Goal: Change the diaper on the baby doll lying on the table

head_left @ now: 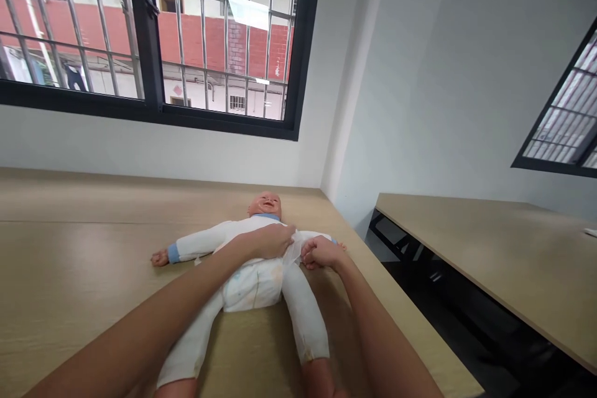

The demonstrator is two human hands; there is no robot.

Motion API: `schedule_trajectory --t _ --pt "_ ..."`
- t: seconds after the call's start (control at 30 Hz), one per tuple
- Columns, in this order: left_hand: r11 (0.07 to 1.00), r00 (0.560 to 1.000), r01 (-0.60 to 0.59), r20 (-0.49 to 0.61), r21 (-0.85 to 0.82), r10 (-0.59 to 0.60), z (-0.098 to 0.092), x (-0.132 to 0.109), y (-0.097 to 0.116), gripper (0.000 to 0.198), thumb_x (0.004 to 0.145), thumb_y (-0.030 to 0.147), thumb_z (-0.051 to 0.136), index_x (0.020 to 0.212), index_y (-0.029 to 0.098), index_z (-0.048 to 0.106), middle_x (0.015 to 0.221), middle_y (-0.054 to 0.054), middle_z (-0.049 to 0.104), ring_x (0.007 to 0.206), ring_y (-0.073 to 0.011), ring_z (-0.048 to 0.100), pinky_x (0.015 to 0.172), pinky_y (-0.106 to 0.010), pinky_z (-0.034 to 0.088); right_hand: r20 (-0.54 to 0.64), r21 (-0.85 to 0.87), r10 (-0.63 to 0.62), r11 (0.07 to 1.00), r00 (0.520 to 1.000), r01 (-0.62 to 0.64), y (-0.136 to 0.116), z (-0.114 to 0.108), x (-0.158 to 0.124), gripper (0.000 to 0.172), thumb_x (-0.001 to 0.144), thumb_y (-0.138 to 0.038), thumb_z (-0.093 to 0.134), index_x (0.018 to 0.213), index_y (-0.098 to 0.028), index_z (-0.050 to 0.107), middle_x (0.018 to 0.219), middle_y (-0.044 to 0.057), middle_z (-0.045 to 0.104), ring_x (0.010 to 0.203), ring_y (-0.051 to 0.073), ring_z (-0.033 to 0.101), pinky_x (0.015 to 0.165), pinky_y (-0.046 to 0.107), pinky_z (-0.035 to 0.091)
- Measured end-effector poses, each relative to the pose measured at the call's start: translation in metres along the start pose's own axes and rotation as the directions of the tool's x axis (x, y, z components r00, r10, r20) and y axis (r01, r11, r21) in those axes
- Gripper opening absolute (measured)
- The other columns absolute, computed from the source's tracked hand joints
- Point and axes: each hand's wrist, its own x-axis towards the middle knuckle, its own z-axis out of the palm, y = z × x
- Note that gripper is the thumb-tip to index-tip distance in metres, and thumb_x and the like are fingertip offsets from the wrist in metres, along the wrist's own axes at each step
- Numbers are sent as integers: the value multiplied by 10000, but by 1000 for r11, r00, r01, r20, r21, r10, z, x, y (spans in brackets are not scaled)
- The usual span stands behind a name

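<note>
A baby doll [191, 244] in a white suit with blue cuffs lies on its back on the wooden table [84, 286], head toward the wall. Between its spread legs a white diaper [254, 286] covers the front of its hips. My left hand [275, 240] reaches across the doll's belly, its fingers closed on a whitish, thin diaper side tab [293, 250] at the doll's right-hand side in view. Just beside it, my right hand [321, 252] is curled with its fingers pinched at the same tab's outer edge. The fingertips of both hands are partly hidden.
A second wooden table [466, 230] stands to the right, beyond a dark gap with black legs [410, 249]. A white wall and a barred window [224, 37] rise behind the doll. Another window [569, 106] is at the far right.
</note>
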Motion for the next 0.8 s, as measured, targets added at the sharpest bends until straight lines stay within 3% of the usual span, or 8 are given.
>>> schedule_trajectory --t 0.27,0.47,0.53,0.67,0.8 --pt "999 998 -34 46 -18 35 -18 3 -5 153 963 287 365 972 188 480 779 -47 618 629 -172 544 562 -269 319 231 94 -129 989 964 110 -4 -10 -9 325 583 -156 730 869 -158 576 681 -17 656 565 91 594 549 185 475" --pt "996 999 36 -27 -86 -38 -30 -3 -4 192 976 339 344 976 196 471 795 -30 596 676 -165 524 617 -268 341 204 23 -209 978 956 209 -16 -14 -20 258 652 -226 759 866 -136 648 664 -28 601 585 74 530 576 182 436" --pt "995 996 39 -76 -87 -46 -35 -9 1 198 976 339 350 994 192 480 850 -42 611 740 -173 541 681 -275 371 234 -8 -295 952 926 306 -27 -13 -30 300 650 -256 802 898 -138 681 714 -23 606 652 77 524 608 175 419" --pt "990 979 74 -179 -123 -95 -44 -22 16 195 975 339 378 994 195 508 945 -51 628 833 -182 559 789 -302 401 329 6 -438 887 837 462 -52 5 -54 351 668 -309 824 951 -154 684 858 4 631 781 109 544 674 189 424" --pt "961 950 64 -278 -270 -141 -65 -50 21 268 959 447 443 993 202 546 995 -36 635 910 -186 570 803 -285 423 208 123 -435 900 876 418 -62 33 -64 338 728 -318 778 1001 -169 644 837 3 624 715 105 537 597 190 414"
